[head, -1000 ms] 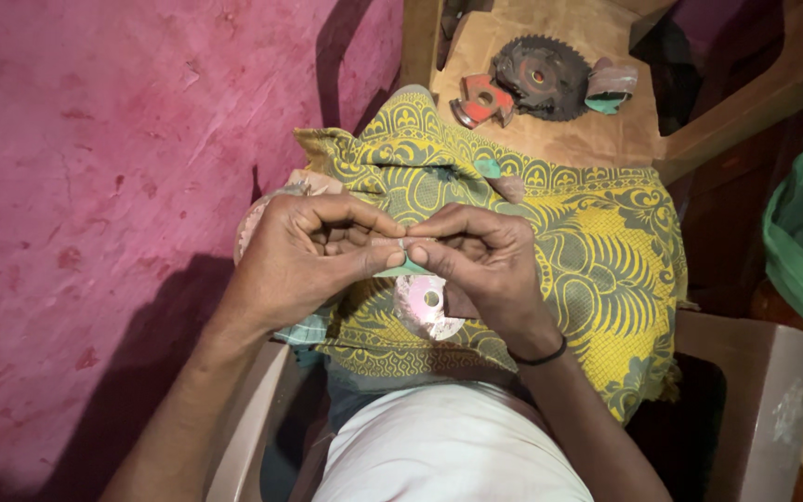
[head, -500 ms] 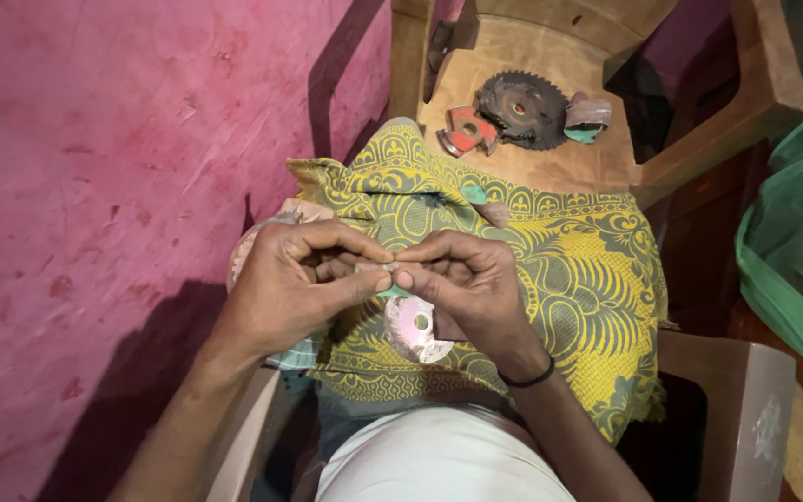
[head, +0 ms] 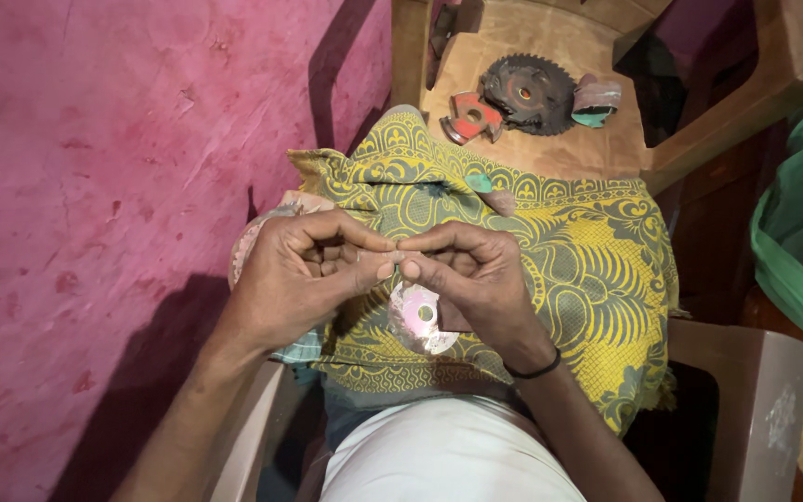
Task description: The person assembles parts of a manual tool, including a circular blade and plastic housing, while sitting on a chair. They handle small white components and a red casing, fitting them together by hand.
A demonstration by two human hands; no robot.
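Fingertips of the left hand (head: 304,274) and right hand (head: 467,270) stay pinched together on something tiny (too small to identify), unchanged from a second ago, so the fine work continues. Just below the right hand a pinkish disc (head: 417,316) lies on yellow patterned cloth (head: 587,279); beyond the hands, a toothed saw blade (head: 527,93) rests on the chair (head: 597,149).

Small shiny pinkish-silver disc with a round centre hole (head: 417,317), tilted, resting on yellow-and-green patterned cloth (head: 597,279) over the lap, just under the pinched fingertips. What the fingertips pinch is too small to tell.
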